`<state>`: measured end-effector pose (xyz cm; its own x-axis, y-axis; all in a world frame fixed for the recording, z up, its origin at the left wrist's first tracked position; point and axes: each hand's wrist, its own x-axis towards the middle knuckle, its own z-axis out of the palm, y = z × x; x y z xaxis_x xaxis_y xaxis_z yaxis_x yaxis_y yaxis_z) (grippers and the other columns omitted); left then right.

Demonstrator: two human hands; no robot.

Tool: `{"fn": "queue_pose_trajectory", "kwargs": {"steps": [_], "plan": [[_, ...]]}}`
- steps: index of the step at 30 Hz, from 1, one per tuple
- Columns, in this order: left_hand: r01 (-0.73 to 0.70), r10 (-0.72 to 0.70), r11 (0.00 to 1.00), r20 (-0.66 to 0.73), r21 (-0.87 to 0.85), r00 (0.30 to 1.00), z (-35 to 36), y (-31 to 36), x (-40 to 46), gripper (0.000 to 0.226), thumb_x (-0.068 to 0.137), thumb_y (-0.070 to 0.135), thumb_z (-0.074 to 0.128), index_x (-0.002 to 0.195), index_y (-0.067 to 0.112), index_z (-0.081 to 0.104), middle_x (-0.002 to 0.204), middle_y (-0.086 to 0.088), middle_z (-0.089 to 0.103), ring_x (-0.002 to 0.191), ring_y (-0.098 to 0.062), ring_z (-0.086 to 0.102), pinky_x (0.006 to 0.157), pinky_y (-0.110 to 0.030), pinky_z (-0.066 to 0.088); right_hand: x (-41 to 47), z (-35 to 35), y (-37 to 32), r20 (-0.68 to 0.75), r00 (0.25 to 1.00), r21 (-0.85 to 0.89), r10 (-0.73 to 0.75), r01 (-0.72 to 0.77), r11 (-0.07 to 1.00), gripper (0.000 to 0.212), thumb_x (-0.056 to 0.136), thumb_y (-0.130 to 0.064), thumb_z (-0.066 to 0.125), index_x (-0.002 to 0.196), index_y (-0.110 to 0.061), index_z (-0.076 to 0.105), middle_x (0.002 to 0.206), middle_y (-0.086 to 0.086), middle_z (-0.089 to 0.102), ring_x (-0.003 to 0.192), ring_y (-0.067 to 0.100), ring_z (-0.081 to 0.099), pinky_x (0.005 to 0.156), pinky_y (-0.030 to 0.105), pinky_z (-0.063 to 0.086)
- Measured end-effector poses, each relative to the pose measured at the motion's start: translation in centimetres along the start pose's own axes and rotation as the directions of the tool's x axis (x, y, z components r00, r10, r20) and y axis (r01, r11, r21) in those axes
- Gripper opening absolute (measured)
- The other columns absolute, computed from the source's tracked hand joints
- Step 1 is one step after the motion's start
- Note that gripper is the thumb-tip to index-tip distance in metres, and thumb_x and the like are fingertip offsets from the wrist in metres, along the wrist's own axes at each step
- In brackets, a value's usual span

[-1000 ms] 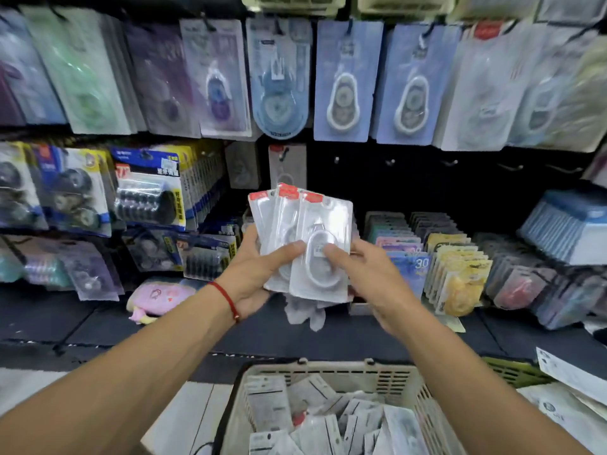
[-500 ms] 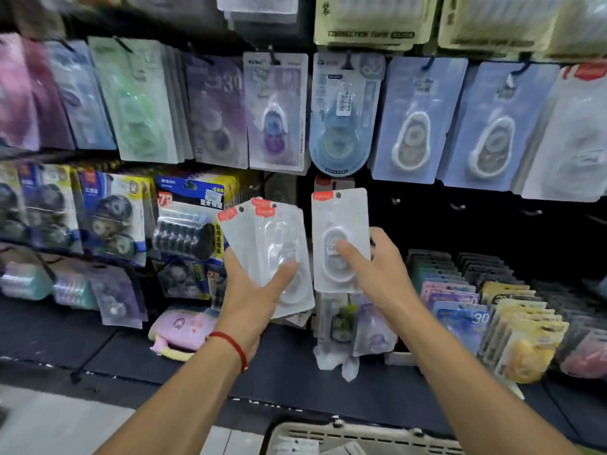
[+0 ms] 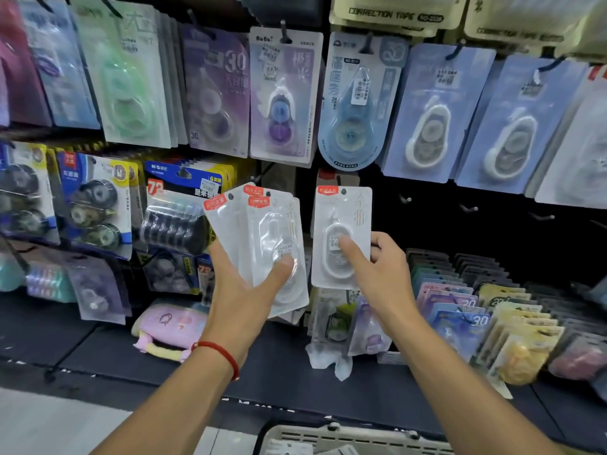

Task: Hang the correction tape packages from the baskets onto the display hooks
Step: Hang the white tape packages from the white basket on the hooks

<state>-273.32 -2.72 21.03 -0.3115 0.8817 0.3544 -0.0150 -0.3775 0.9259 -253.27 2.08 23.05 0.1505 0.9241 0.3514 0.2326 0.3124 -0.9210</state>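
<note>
**Head view: one pack up at the hooks, a fan of spares in reserve**

Head camera, nearest first: the basket [image 3: 354, 440] rim peeks in at the bottom edge, and our two forearms rise over it toward the display.

Our left hand [image 3: 244, 297] grips a fan of spare packages [image 3: 262, 244], thumb curled across the front blister, fingers hidden behind. Three red tabs show at the top; we cannot tell if more sit underneath. That fan is splayed, so a loosened thumb could let one slide out and drop toward the shelf.

Our right hand [image 3: 377, 274] pinches the single package [image 3: 341, 236], thumb pressed on the clear blister in front, fingers curled round its right edge. The grip sits low, so the red tab with its hang hole stands free above the fingers, upright, just under the hanging blue packs.

Farther back, bare hooks [image 3: 469, 208] jut from the dark panel to the right. Here is the risk: held low, the flexible card may bend or tilt, and the small hole could miss the hook tip. A hook may lie behind the pack too; we cannot tell.
</note>
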Motion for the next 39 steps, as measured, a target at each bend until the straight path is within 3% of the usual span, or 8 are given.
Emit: {"fn": "queue_pose_trajectory", "kwargs": {"steps": [8, 12, 17, 23, 26, 29, 34, 39], "plan": [[-0.028, 0.029, 0.998, -0.029, 0.056, 0.999, 0.1, -1.1, -0.2, 0.094, 0.075, 0.052, 0.087, 0.149, 0.045, 0.029, 0.14, 0.03, 0.053, 0.124, 0.012, 0.055, 0.101, -0.025, 0.046, 1.3, 1.1, 1.2, -0.089, 0.993, -0.06, -0.072, 0.067, 0.996, 0.025, 0.092, -0.056, 0.074, 0.104, -0.035, 0.065, 0.093, -0.019, 0.077, 0.08, 0.0, 0.073, 0.062, 0.014, 0.053], [-0.035, 0.039, 0.994, -0.04, 0.103, 0.998, 0.5, -1.8, -0.8, 0.079, 0.083, 0.043, 0.088, 0.138, 0.052, 0.032, 0.128, 0.046, 0.05, 0.115, 0.025, 0.05, 0.091, -0.012, 0.043, 2.9, 2.3, 4.3, -0.047, 0.998, -0.086, -0.03, 0.026, 0.996, 0.016, 0.102, -0.039, 0.064, 0.116, -0.033, 0.06, 0.099, -0.019, 0.073, 0.089, -0.005, 0.068, 0.066, 0.01, 0.049], [-0.036, 0.038, 0.991, -0.012, 0.127, 0.999, 2.2, -2.1, -1.9, 0.075, 0.088, 0.027, 0.085, 0.118, 0.068, 0.03, 0.111, 0.064, 0.045, 0.105, 0.036, 0.047, 0.077, 0.011, 0.034, 8.7, 4.5, 5.7, -0.093, 0.995, -0.126, 0.027, -0.039, 0.991, 0.032, 0.107, -0.03, 0.059, 0.135, -0.015, 0.058, 0.115, -0.005, 0.069, 0.11, 0.018, 0.067, 0.083, 0.026, 0.047], [0.016, -0.018, 0.995, 0.021, 0.095, 1.0, 2.9, -2.5, -1.8, 0.071, 0.084, 0.036, 0.087, 0.119, 0.065, 0.032, 0.115, 0.053, 0.053, 0.106, 0.027, 0.055, 0.074, 0.007, 0.04, 14.6, 5.3, 7.1, -0.107, 0.949, -0.197, 0.298, -0.313, 0.929, 0.063, 0.101, -0.051, 0.062, 0.142, -0.004, 0.058, 0.136, 0.016, 0.066, 0.127, 0.037, 0.062, 0.091, 0.03, 0.045], [0.047, -0.049, 0.998, 0.032, 0.04, 0.998, 3.1, -2.5, -1.5, 0.074, 0.072, 0.046, 0.09, 0.119, 0.062, 0.035, 0.115, 0.046, 0.056, 0.107, 0.021, 0.059, 0.076, 0.002, 0.047, 14.4, 4.5, 7.4, -0.016, 0.914, -0.267, 0.405, -0.395, 0.879, 0.078, 0.098, -0.055, 0.065, 0.15, -0.001, 0.045, 0.143, 0.02, 0.06, 0.13, 0.039, 0.059, 0.107, 0.045, 0.052], [0.07, -0.069, 0.997, 0.045, -0.02, 0.997, 3.1, -3.0, -1.4, 0.084, 0.061, 0.046, 0.094, 0.124, 0.053, 0.039, 0.118, 0.037, 0.061, 0.108, 0.013, 0.064, 0.077, -0.007, 0.055, 11.1, 2.6, 6.7, 0.025, 0.944, -0.367, 0.328, -0.297, 0.882, 0.056, 0.103, -0.05, 0.058, 0.14, -0.007, 0.056, 0.126, 0.016, 0.07, 0.115, 0.035, 0.069, 0.098, 0.049, 0.058], [0.102, -0.095, 0.991, 0.08, -0.091, 0.992, 3.3, -3.5, -1.4, 0.091, 0.056, 0.04, 0.101, 0.127, 0.049, 0.044, 0.122, 0.025, 0.068, 0.113, 0.0, 0.07, 0.088, -0.031, 0.062, 1.0, -0.9, 3.5, 0.278, 0.946, -0.008, 0.166, -0.171, 0.985, 0.037, 0.105, -0.048, 0.05, 0.116, -0.02, 0.073, 0.108, 0.006, 0.077, 0.09, 0.016, 0.072, 0.077, 0.033, 0.063], [0.17, -0.14, 0.967, 0.157, -0.192, 0.978, 4.4, -2.9, -1.9, 0.095, 0.056, 0.053, 0.101, 0.132, 0.044, 0.046, 0.126, 0.016, 0.071, 0.118, -0.01, 0.071, 0.097, -0.04, 0.06, -5.4, -2.6, 2.0, 0.368, 0.925, -0.028, 0.095, -0.091, 0.995, 0.049, 0.088, -0.07, 0.064, 0.129, -0.043, 0.06, 0.112, -0.01, 0.077, 0.097, 0.019, 0.078, 0.083, 0.055, 0.064]]}}
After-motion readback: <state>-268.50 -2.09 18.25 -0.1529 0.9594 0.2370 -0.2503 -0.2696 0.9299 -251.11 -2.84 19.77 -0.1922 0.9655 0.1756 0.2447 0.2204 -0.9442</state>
